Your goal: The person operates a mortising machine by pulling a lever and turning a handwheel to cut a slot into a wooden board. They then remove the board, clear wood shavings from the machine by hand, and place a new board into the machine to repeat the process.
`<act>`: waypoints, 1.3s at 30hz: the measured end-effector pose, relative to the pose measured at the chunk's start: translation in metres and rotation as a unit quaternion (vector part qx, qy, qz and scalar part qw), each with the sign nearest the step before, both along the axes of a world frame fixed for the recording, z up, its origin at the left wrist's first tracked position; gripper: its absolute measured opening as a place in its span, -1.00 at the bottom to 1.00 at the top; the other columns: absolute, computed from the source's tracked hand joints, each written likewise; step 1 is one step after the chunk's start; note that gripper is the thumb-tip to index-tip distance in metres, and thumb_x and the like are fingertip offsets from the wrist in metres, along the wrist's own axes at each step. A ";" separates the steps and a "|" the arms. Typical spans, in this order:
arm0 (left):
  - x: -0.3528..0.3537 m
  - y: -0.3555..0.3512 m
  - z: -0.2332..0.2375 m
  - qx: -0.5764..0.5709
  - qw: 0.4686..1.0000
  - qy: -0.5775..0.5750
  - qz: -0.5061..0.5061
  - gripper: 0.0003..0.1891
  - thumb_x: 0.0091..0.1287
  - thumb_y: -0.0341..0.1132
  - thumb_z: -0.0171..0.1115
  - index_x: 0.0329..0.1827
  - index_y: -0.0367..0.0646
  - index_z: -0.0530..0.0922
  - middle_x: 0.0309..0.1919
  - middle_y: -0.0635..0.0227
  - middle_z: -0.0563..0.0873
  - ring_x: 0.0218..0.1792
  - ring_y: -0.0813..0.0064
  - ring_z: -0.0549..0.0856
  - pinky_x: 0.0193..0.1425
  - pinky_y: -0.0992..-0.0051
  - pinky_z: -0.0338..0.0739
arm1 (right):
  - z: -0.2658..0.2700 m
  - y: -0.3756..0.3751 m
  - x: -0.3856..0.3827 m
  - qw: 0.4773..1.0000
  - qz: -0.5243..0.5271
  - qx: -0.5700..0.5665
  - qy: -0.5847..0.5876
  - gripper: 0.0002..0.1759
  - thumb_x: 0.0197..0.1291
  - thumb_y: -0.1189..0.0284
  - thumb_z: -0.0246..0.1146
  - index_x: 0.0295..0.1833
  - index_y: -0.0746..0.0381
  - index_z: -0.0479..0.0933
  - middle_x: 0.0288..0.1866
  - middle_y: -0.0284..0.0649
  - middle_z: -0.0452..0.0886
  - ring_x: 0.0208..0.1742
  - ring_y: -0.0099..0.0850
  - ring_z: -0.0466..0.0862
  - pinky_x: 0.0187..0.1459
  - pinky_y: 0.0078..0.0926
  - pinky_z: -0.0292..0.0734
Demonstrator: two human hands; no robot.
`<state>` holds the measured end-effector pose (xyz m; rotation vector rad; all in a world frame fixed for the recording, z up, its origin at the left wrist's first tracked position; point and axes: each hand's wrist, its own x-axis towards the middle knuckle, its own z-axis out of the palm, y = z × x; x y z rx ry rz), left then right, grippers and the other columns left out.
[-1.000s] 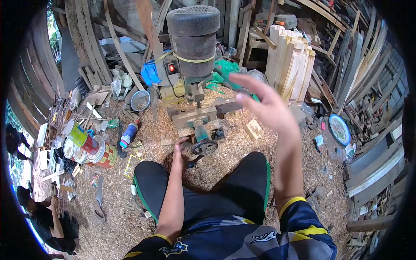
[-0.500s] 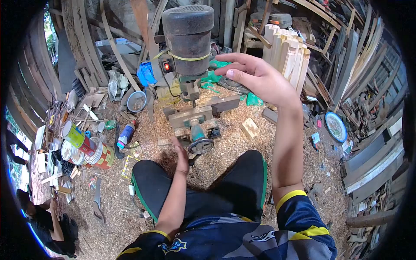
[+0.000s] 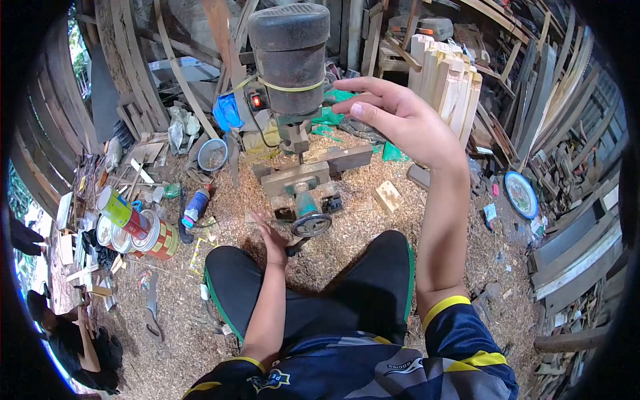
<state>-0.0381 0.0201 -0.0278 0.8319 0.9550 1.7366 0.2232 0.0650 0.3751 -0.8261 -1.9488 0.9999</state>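
Note:
A drilling machine with a dark motor housing (image 3: 288, 63) stands in front of me, its red switch (image 3: 256, 101) lit. Beneath its bit, a wooden piece (image 3: 295, 178) sits in the green vise (image 3: 305, 200) with a round handwheel (image 3: 311, 225). My right hand (image 3: 405, 123) is raised beside the motor, palm downward, fingers stretched toward it and apart from each other. My left hand (image 3: 270, 241) is low by my knee, fingers extended, just left of the handwheel and beside a dark lever (image 3: 297, 247). Nothing shows in either hand.
Wood shavings cover the floor. A wood block (image 3: 387, 197) lies right of the vise. Stacked pale wooden pieces (image 3: 445, 83) stand at back right. Paint buckets (image 3: 159, 240), a spray can (image 3: 195, 207) and a handsaw (image 3: 153, 310) are at left; another person (image 3: 73, 340) sits lower left.
My left hand has shifted slightly left, its fingers spreading outward from the handwheel. My right hand stays raised by the motor, almost unmoved.

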 end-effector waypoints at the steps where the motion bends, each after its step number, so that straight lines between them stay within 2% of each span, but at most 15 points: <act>1: -0.001 -0.002 0.005 -0.025 0.999 -0.020 0.017 -0.02 0.65 0.45 -0.32 0.86 0.02 -0.36 0.85 0.35 -0.43 0.81 0.28 -0.45 0.79 0.17 -0.62 | 0.000 0.001 0.000 1.000 0.001 0.001 -0.003 -0.52 0.61 0.38 0.25 0.52 0.30 0.52 0.17 -0.18 0.81 0.23 -0.50 0.74 0.24 -0.54 0.63; 2: 0.002 0.001 0.001 -0.025 0.999 -0.019 0.018 -0.02 0.65 0.45 -0.32 0.86 0.02 -0.36 0.85 0.35 -0.43 0.81 0.28 -0.45 0.79 0.17 -0.62 | 0.000 0.001 0.000 1.000 0.004 0.003 -0.006 -0.53 0.61 0.38 0.25 0.52 0.30 0.52 0.16 -0.18 0.81 0.22 -0.50 0.75 0.24 -0.54 0.63; 4: 0.013 0.009 0.001 0.034 0.995 0.090 -0.026 -0.03 0.61 0.50 -0.31 0.86 0.23 -0.39 0.85 0.36 -0.43 0.81 0.25 -0.45 0.79 0.04 -0.59 | 0.000 0.002 -0.001 1.000 0.007 0.006 0.000 -0.53 0.61 0.38 0.25 0.52 0.31 0.52 0.16 -0.19 0.81 0.22 -0.51 0.75 0.22 -0.54 0.63; 6: 0.011 0.005 -0.003 0.037 0.996 0.075 -0.018 -0.02 0.59 0.53 -0.32 0.86 0.23 -0.38 0.86 0.38 -0.41 0.81 0.25 -0.44 0.79 0.02 -0.58 | -0.001 0.001 -0.001 1.000 0.007 0.004 0.003 -0.53 0.61 0.38 0.25 0.52 0.31 0.52 0.16 -0.19 0.81 0.21 -0.51 0.75 0.21 -0.55 0.63; 9: 0.002 -0.004 -0.003 -0.042 0.999 -0.013 0.004 0.05 0.57 0.57 -0.33 0.86 0.08 -0.35 0.86 0.36 -0.41 0.81 0.30 -0.45 0.81 0.16 -0.56 | 0.000 0.000 0.000 1.000 -0.003 -0.002 0.010 -0.53 0.61 0.38 0.26 0.52 0.30 0.53 0.15 -0.19 0.82 0.19 -0.52 0.74 0.19 -0.56 0.62; 11: 0.013 0.003 -0.003 -0.014 0.999 0.033 -0.013 0.05 0.56 0.58 -0.32 0.87 0.12 -0.36 0.86 0.37 -0.42 0.81 0.29 -0.45 0.81 0.14 -0.54 | 0.003 0.000 0.001 1.000 0.010 -0.012 -0.025 -0.51 0.63 0.33 0.24 0.55 0.22 0.51 0.23 -0.12 0.79 0.33 -0.43 0.70 0.39 -0.43 0.54; 13: 0.016 0.009 0.000 0.032 0.995 0.091 -0.034 0.06 0.55 0.58 -0.32 0.87 0.13 -0.35 0.85 0.38 -0.43 0.81 0.29 -0.45 0.82 0.13 -0.51 | 0.002 0.000 0.001 0.999 0.000 -0.004 -0.035 -0.51 0.63 0.32 0.23 0.55 0.22 0.51 0.19 -0.14 0.81 0.33 -0.44 0.70 0.39 -0.43 0.53; 15: 0.014 0.005 0.002 0.019 0.997 0.066 -0.034 0.06 0.54 0.59 -0.32 0.87 0.10 -0.33 0.85 0.37 -0.44 0.81 0.30 -0.46 0.81 0.14 -0.53 | 0.002 0.000 0.002 0.999 -0.011 0.002 -0.047 -0.51 0.64 0.31 0.23 0.55 0.21 0.51 0.16 -0.15 0.82 0.33 -0.45 0.70 0.40 -0.43 0.52; 17: 0.015 0.004 0.001 0.013 0.997 0.074 -0.025 0.07 0.54 0.59 -0.33 0.87 0.09 -0.35 0.84 0.34 -0.48 0.81 0.31 -0.48 0.80 0.14 -0.56 | 0.001 0.000 0.002 0.996 -0.021 0.043 -0.077 -0.52 0.63 0.27 0.23 0.53 0.23 0.54 -0.13 -0.25 0.85 -0.14 -0.60 0.73 -0.06 -0.55 0.63; 18: 0.019 0.006 0.003 0.023 0.994 0.106 -0.022 0.07 0.55 0.59 -0.35 0.86 0.09 -0.37 0.84 0.31 -0.49 0.81 0.30 -0.49 0.80 0.13 -0.58 | 0.002 0.000 0.002 0.996 -0.021 0.040 -0.075 -0.52 0.63 0.27 0.23 0.53 0.23 0.54 -0.13 -0.25 0.85 -0.14 -0.60 0.73 -0.06 -0.55 0.63; 20: 0.017 0.006 0.007 0.021 0.996 0.086 -0.024 0.07 0.55 0.59 -0.36 0.86 0.09 -0.39 0.84 0.30 -0.49 0.81 0.29 -0.49 0.79 0.12 -0.59 | 0.008 -0.003 0.003 0.995 0.031 -0.057 -0.080 -0.54 0.64 0.26 0.21 0.51 0.20 0.57 -0.39 -0.36 0.73 -0.42 -0.63 0.59 -0.32 -0.55 0.54; 23: 0.014 0.005 0.002 0.001 0.997 0.076 -0.002 0.08 0.54 0.60 -0.34 0.86 0.09 -0.39 0.84 0.32 -0.50 0.81 0.28 -0.49 0.79 0.10 -0.60 | 0.012 -0.010 -0.001 0.994 -0.005 -0.050 -0.094 -0.56 0.64 0.24 0.21 0.48 0.18 0.60 -0.50 -0.43 0.55 -0.54 -0.64 0.47 -0.45 -0.55 0.42; 27: 0.012 0.004 0.014 0.001 0.999 0.050 0.011 0.06 0.56 0.58 -0.36 0.86 0.10 -0.40 0.84 0.35 -0.51 0.81 0.28 -0.48 0.79 0.11 -0.59 | 0.013 -0.009 0.001 0.993 -0.004 -0.036 -0.117 -0.57 0.64 0.23 0.22 0.45 0.16 0.63 -0.52 -0.48 0.45 -0.51 -0.68 0.45 -0.47 -0.57 0.40; 29: 0.018 0.005 0.017 0.009 0.996 0.084 0.013 0.04 0.59 0.55 -0.39 0.86 0.05 -0.40 0.84 0.34 -0.50 0.81 0.28 -0.48 0.80 0.14 -0.58 | 0.008 -0.007 0.000 0.995 -0.015 -0.034 -0.094 -0.56 0.64 0.15 0.23 0.47 0.06 0.64 -0.37 -0.50 0.67 -0.53 -0.75 0.39 -0.47 -0.66 0.31; 39: 0.023 0.005 0.018 0.005 0.998 0.057 0.015 0.05 0.59 0.53 -0.33 0.86 -0.01 -0.36 0.84 0.27 -0.50 0.81 0.29 -0.48 0.80 0.16 -0.59 | 0.013 -0.008 0.001 0.991 -0.017 -0.039 -0.123 -0.57 0.62 0.13 0.22 0.43 0.04 0.67 -0.06 -0.49 0.80 -0.49 -0.79 0.42 -0.49 -0.69 0.29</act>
